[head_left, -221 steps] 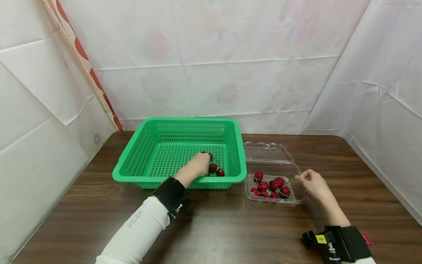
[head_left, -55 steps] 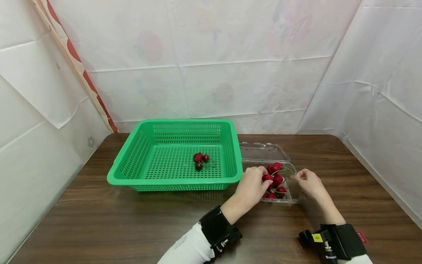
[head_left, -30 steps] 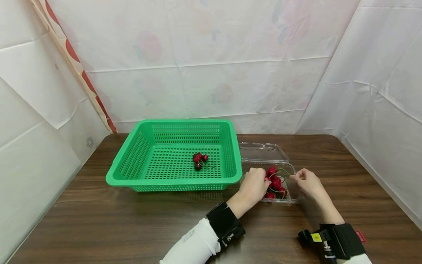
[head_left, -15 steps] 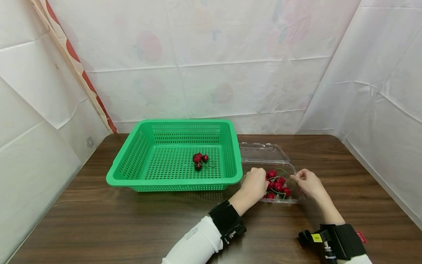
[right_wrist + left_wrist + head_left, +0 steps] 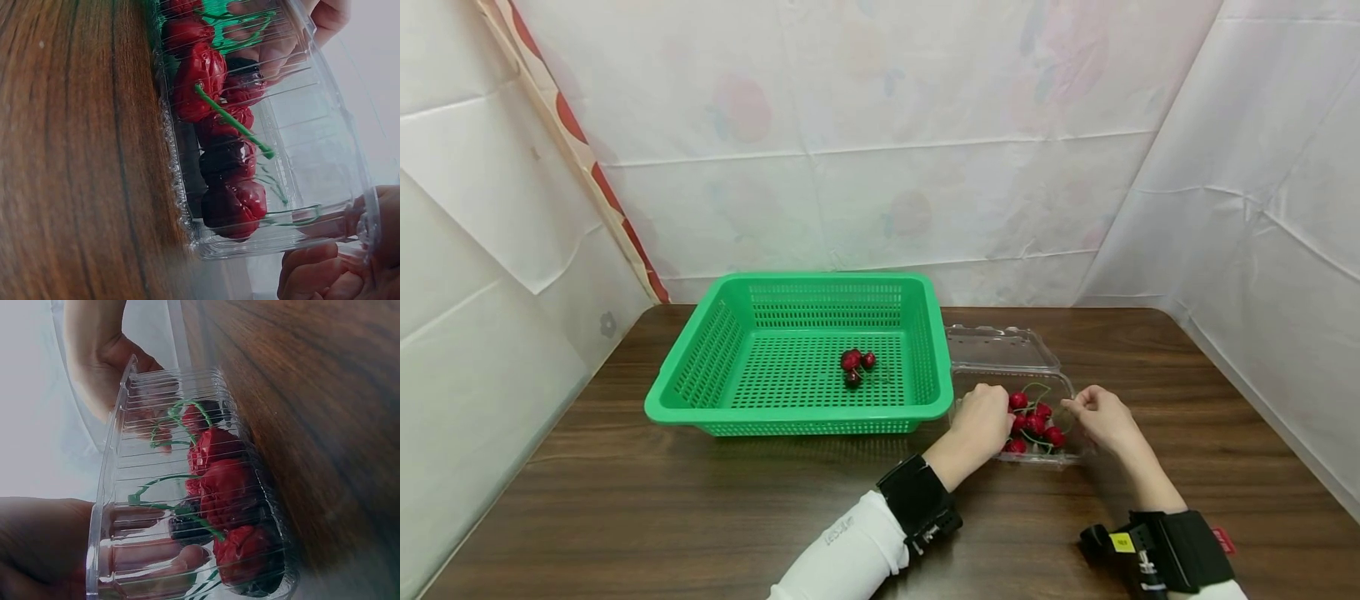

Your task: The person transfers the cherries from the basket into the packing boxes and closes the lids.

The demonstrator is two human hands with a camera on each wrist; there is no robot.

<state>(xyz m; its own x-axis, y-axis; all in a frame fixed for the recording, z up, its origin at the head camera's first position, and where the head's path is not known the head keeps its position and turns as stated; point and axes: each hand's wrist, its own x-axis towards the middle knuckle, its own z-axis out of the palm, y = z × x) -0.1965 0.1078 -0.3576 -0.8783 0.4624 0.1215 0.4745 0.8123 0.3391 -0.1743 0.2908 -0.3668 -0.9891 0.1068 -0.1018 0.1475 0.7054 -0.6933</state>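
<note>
My left hand [image 5: 981, 419] reaches down into the clear plastic clamshell box [image 5: 964, 380], on its left side, knuckles up. Seen through the box wall, a dark red cherry [image 5: 189, 524] sits at its thumb and fingertips, which curl about it. More red cherries with green stems [image 5: 1034, 423] fill the bottom around and right of the fingers. My right hand [image 5: 1105, 415] pinches the box's right rim; its curled fingers [image 5: 312, 269] show at the box corner in the right wrist view. The head view hides the left fingertips.
A green perforated basket [image 5: 797, 413] stands left of the box with several cherries [image 5: 852, 360] on its floor. The box's clear lid [image 5: 1003, 348] lies folded back behind it. The brown wooden table [image 5: 685, 500] meets white sheeting [image 5: 865, 183] at back and sides.
My left hand has come from the basket into the box; fewer cherries lie in the basket. Within the last second or two the piled cherries have spread lower. The right hand stays at the rim.
</note>
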